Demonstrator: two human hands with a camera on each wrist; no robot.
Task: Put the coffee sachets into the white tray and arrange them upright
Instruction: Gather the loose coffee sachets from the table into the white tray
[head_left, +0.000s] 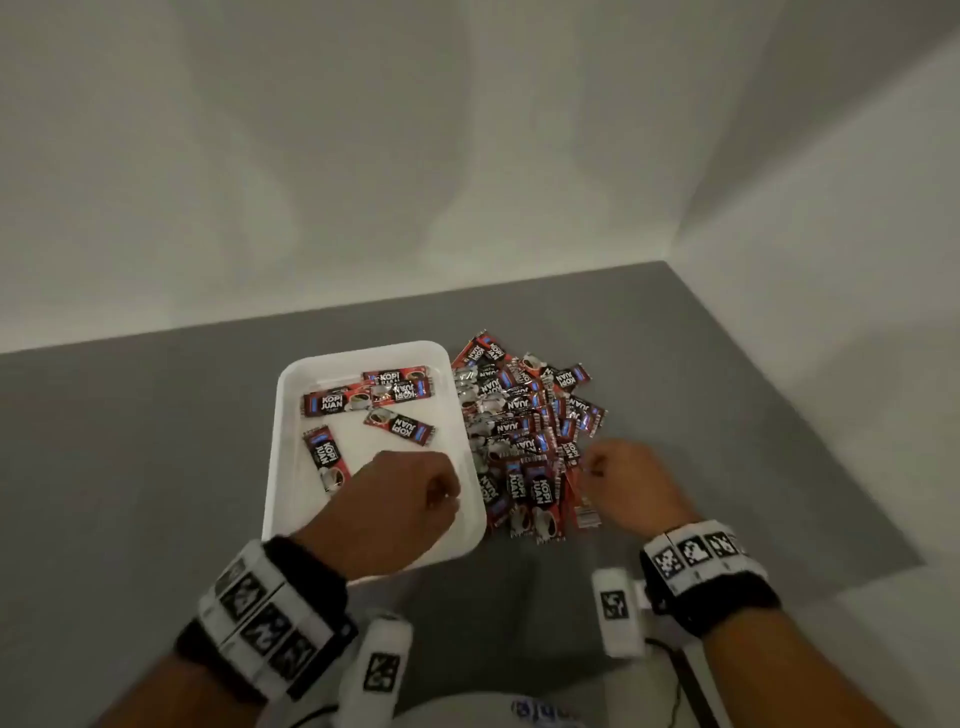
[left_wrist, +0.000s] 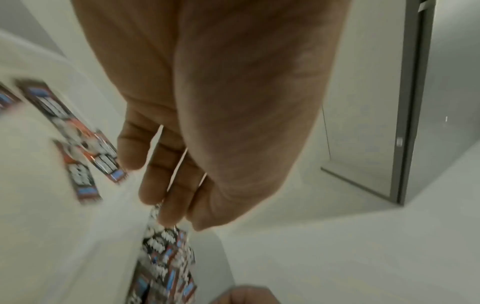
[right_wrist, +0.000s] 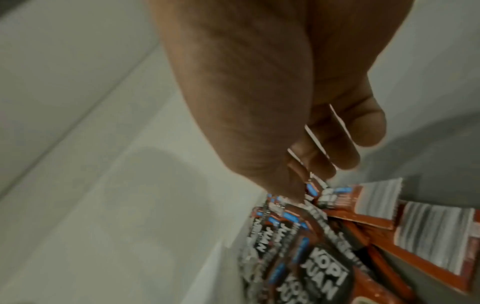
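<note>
Head view: left hand (head_left: 395, 512) over the near right corner of the white tray (head_left: 291, 374) on the grey desk (head_left: 156, 441), fingers curled, hold impossible to tell. Five coffee sachets (head_left: 397, 425) flat in the tray, beyond those fingers. Right hand (head_left: 631, 486) at the near edge of the sachet pile (head_left: 524, 431) just right of the tray, fingers curled down onto it.

Left wrist view: fingers (left_wrist: 153, 185) bent, nothing plainly held; blurred sachets in the tray left of them, pile beyond the fingertips.

Right wrist view: fingers (right_wrist: 345, 152) curled, tips at a sachet's end; grip unclear. Pile directly under them.
</note>
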